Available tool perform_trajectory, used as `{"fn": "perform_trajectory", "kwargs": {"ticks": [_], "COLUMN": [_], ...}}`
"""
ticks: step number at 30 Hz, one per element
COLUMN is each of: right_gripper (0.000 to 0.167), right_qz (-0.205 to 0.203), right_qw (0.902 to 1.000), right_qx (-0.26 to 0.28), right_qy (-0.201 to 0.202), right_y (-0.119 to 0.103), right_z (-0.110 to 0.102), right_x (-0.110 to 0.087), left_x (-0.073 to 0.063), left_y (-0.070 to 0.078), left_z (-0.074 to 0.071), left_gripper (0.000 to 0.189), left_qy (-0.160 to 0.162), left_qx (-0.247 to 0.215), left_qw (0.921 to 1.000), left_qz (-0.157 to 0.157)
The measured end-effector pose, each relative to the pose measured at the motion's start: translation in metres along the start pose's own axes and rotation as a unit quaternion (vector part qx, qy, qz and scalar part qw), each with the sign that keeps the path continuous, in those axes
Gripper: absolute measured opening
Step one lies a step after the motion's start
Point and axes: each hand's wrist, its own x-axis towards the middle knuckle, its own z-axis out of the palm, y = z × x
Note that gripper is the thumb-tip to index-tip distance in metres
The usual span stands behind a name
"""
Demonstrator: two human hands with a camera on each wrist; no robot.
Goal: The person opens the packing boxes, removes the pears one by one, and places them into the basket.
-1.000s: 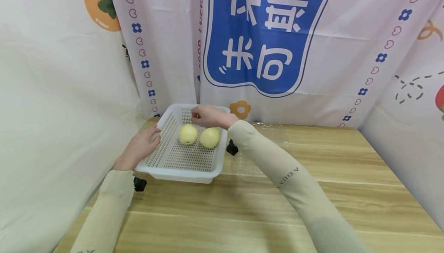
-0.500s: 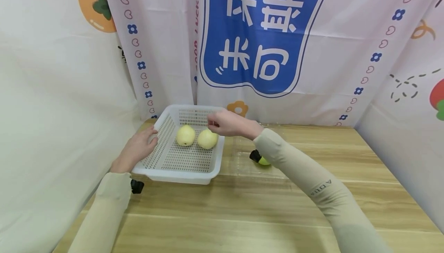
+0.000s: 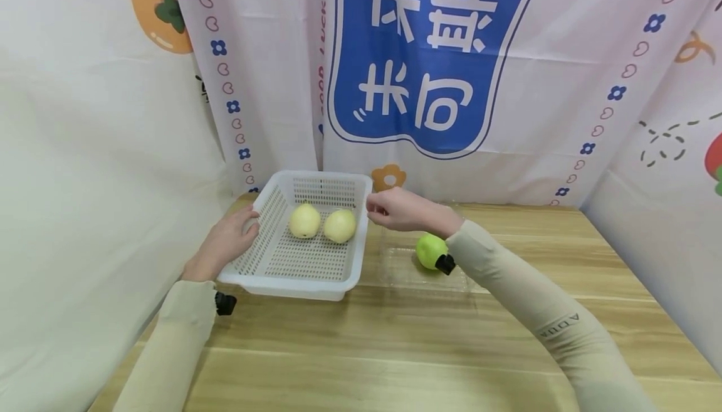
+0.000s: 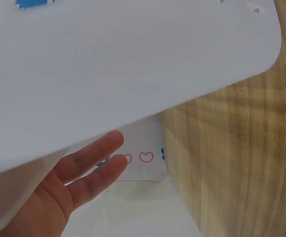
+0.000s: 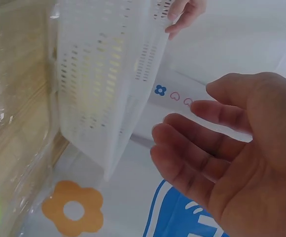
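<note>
In the head view, two round pale yellow fruits [image 3: 304, 221] sit side by side in a white perforated plastic basket [image 3: 296, 286]. My left hand [image 3: 227, 241] rests at the basket's left rim; in the left wrist view two of its fingers [image 4: 96, 180] are extended beyond the white rim, the thumb hidden. Just outside the right rim hovers my right hand [image 3: 400, 209], its fingers loosely bent with nothing between them, as the right wrist view confirms. Below its wrist, a green round fruit [image 3: 430, 248] lies in a clear plastic tray [image 3: 402, 272], partly covered by the black wrist camera.
The basket and tray stand on a wood-grain table [image 3: 361, 355] at its back left. A printed cloth [image 3: 524, 148] hangs behind the table, and a white cloth wall [image 3: 107, 167] closes off the left side.
My right hand has moved from above the basket to the right, out past its rim. The green fruit has come into sight under the wrist. My left hand stays at the rim.
</note>
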Motion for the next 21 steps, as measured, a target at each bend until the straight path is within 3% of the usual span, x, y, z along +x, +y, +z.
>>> {"fn": "perform_trajectory", "kwargs": {"ticks": [14,21], "right_gripper": [0.016,0.009], "right_qz": [0.050,0.060], "right_qw": [0.9983,0.9978], "right_qx": [-0.002,-0.019], "right_qy": [-0.030,-0.020], "right_y": [0.039,0.057], "right_z": [0.016,0.021], "right_x": [-0.050,-0.074], "left_x": [-0.001,-0.002], "left_y": [0.001,0.003], "left_z": [-0.002,-0.001], "left_gripper": [0.047,0.047], "left_qy": [-0.003,-0.002], "left_qx": [0.005,0.004], "left_qw": [1.0000,1.0000], "left_qz": [0.002,0.006]}}
